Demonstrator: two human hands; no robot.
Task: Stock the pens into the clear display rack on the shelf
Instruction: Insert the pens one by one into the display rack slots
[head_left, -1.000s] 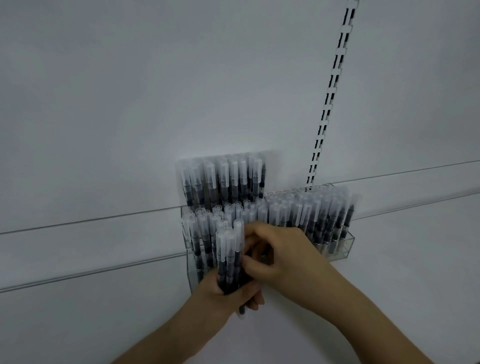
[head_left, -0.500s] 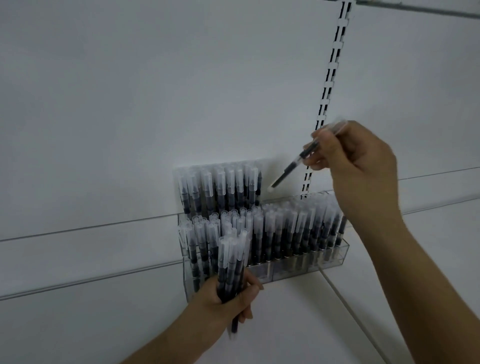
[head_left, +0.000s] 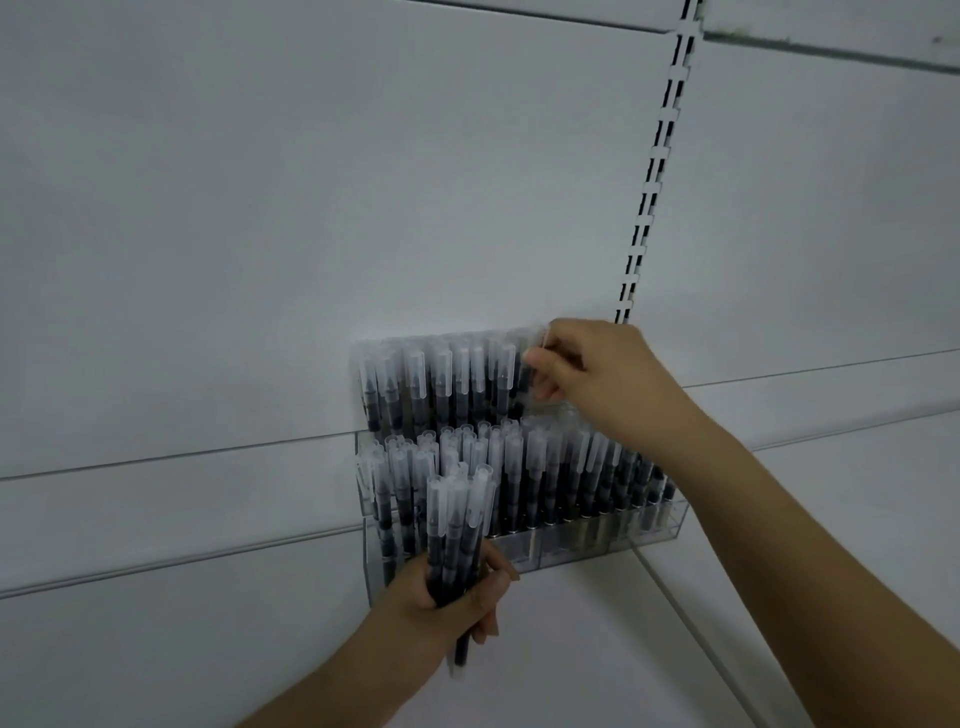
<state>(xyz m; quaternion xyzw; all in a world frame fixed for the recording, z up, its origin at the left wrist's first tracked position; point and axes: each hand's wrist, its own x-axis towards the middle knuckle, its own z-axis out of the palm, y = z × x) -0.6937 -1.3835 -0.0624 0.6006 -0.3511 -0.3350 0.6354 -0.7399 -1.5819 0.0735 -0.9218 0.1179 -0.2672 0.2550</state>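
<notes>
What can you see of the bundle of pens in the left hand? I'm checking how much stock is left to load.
The bundle of black pens with frosted clear caps stands roughly upright, caps up, gripped round the lower barrels by the left hand. It holds a handful of pens; one sticks out below the fist. It is in front of the clear plastic display rack's left end.

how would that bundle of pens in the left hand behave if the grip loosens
The bundle of pens would probably fan apart: only the left hand binds it. One pen already sits lower than the rest, so the smooth barrels likely slide. Being stiff and round, loose ones would likely roll.
</notes>
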